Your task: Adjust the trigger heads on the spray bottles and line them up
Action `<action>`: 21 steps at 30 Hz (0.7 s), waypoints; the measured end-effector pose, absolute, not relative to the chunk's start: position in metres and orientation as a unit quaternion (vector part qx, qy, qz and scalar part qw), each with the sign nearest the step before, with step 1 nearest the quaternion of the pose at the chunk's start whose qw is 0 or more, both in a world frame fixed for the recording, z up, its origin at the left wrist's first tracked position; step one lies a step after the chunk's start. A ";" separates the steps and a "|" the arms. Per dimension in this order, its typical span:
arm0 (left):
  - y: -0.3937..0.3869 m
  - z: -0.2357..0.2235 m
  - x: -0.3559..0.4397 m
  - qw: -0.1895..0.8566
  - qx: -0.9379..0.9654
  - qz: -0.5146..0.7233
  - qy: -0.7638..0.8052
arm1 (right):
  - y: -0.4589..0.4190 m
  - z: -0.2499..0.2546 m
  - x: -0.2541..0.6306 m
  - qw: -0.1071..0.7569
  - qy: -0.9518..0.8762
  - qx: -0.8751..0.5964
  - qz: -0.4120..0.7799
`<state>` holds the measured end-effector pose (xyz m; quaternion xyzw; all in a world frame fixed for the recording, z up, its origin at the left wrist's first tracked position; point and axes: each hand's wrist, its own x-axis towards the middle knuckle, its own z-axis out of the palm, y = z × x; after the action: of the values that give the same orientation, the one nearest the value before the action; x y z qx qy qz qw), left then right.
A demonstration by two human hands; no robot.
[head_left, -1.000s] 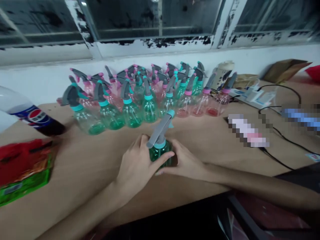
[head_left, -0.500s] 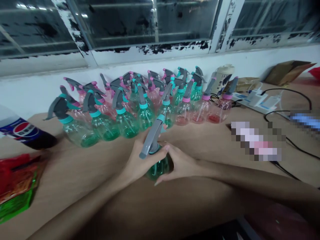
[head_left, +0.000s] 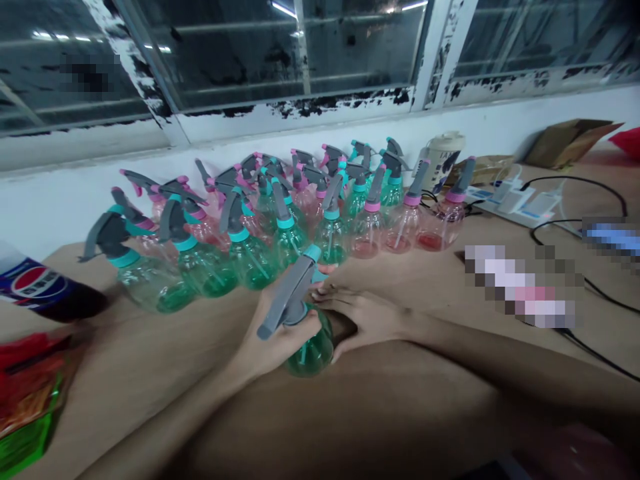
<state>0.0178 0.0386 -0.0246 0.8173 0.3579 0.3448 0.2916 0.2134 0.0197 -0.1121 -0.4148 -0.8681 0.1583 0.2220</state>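
Note:
A green see-through spray bottle (head_left: 311, 357) with a grey and turquoise spray head stands at the front of the table. My left hand (head_left: 280, 337) is wrapped round its neck just under the spray head, thumb across the front. To the right of the bottle is my right hand (head_left: 373, 317), thumb and fingers spread in a wide curve. Its thumb tip comes close to the bottle's lower side; I cannot tell whether it touches. Behind both hands are several more green spray bottles (head_left: 210, 270) and pink spray bottles (head_left: 367, 233), in rows.
At the left lie a cola bottle (head_left: 55, 287) on its side and a red and green food packet (head_left: 30, 400). A cream cup (head_left: 443, 160), a power strip (head_left: 525, 203) with cables and a cardboard box (head_left: 570, 143) are at the right. Windows line the wall behind.
The spray bottle in my left hand has tilted and shifted slightly left and nearer. My right hand has loosened from round the bottle, its fingers now straighter and apart from it.

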 end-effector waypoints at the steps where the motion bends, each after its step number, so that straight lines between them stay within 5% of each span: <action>1: 0.039 -0.024 0.018 0.313 0.823 0.330 0.341 | 0.019 -0.112 0.214 0.218 -0.869 -0.418 0.151; 21: 0.032 -0.011 0.020 0.405 0.794 0.304 0.335 | 0.004 -0.119 0.225 0.208 -0.860 -0.458 0.083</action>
<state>0.0201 0.0317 -0.0107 0.7944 0.3349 0.3040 0.4053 0.2250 0.0039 -0.1194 -0.4584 -0.8601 0.0834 0.2077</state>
